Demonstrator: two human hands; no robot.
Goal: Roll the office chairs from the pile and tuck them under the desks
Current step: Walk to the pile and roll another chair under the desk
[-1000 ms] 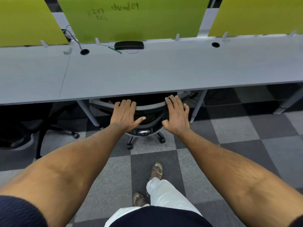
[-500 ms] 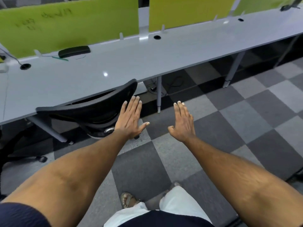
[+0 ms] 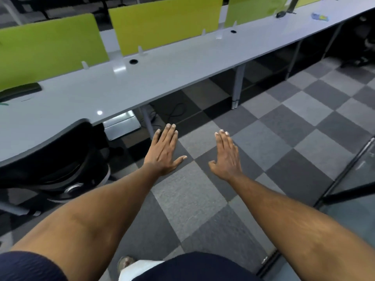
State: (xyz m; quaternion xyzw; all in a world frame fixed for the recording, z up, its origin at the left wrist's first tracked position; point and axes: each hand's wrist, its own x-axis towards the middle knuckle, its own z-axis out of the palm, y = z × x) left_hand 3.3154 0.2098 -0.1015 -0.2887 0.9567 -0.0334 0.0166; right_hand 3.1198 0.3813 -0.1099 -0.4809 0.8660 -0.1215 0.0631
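Note:
A black office chair [image 3: 60, 159] stands tucked under the long grey desk [image 3: 162, 72] at the left, its backrest against the desk edge. My left hand [image 3: 164, 151] hovers flat with straight fingers to the right of the chair, touching nothing. Further right, my right hand [image 3: 226, 157] is held out the same way over the checkered carpet, holding nothing. Under the desk to the right, no chair shows in the nearest bays; a dark chair [image 3: 365, 43] is partly visible at the far right.
Green divider panels [image 3: 162, 23] line the back of the desk. Desk legs [image 3: 236, 86] and cables [image 3: 174, 112] sit beneath it. A glass partition with a dark frame [image 3: 349, 179] stands at the right. Grey checkered carpet [image 3: 284, 128] stretches ahead.
Both hands came off the chair's backrest after pushing it under the desk. My view has swung right along the desk, leaving the chair at the left.

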